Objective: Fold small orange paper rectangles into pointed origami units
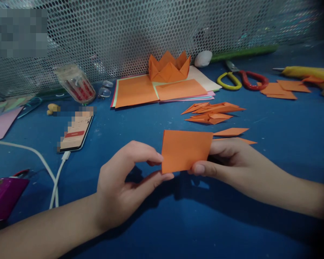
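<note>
A small orange square of paper [186,151] is held up off the blue table between both hands. My left hand [132,176] pinches its lower left edge between thumb and fingers. On the other side my right hand [229,158] grips the lower right part, thumb in front and fingers behind. Just beyond the right hand lie two flat folded orange paper pieces [232,132], partly covered by it. Farther back rests a cluster of pointed folded orange pieces [212,112]. An orange folded paper crown [169,68] stands on a stack of coloured paper [135,91].
Scissors [248,79], orange paper squares [282,89] and a yellow tool [305,72] lie at the back right. On the left are a phone [79,131] with a white cable [62,162], a jar [77,84] and a purple packet [7,194]. A perforated metal panel [118,32] closes the back.
</note>
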Demonstrator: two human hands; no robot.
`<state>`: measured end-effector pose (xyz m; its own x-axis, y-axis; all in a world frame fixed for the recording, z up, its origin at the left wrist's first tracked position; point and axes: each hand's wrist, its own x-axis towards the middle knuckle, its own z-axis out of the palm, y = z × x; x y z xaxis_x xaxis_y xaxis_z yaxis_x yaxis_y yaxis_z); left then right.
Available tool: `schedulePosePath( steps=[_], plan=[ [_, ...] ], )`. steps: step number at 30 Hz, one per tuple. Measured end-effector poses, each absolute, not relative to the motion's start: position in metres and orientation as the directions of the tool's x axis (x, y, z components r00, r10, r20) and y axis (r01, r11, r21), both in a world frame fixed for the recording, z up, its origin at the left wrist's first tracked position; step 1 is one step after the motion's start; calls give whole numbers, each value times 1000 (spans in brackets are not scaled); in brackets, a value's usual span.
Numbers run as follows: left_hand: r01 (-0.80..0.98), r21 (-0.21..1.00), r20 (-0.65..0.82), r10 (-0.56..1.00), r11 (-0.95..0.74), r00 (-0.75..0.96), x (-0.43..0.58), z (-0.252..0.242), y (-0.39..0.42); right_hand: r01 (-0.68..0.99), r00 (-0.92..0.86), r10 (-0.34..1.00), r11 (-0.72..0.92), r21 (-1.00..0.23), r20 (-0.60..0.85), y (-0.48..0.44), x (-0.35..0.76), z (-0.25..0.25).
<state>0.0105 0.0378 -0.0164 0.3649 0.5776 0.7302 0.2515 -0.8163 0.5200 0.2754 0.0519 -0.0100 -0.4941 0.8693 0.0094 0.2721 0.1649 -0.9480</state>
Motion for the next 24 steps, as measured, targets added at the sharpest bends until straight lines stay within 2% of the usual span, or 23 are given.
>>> schedulePosePath(
  steps=[4, 9, 18, 24],
  plan=[
    [277, 584, 698, 646, -763, 309, 12, -18, 36, 255, -519, 855, 169, -952, 13, 52, 275, -10],
    [264, 642, 623, 691, -719, 367, 13, -15, 34, 223, -480, 877, 141, -965, 17, 51, 272, -10],
    [144, 548, 746, 559, -824, 361, 12, -18, 42, 198, -483, 876, 112, -974, 3, 51, 273, -9],
    [182, 580, 694, 598, -794, 401, 9, -15, 37, 240, -471, 882, 149, -959, 19, 51, 274, -12]
  ],
)
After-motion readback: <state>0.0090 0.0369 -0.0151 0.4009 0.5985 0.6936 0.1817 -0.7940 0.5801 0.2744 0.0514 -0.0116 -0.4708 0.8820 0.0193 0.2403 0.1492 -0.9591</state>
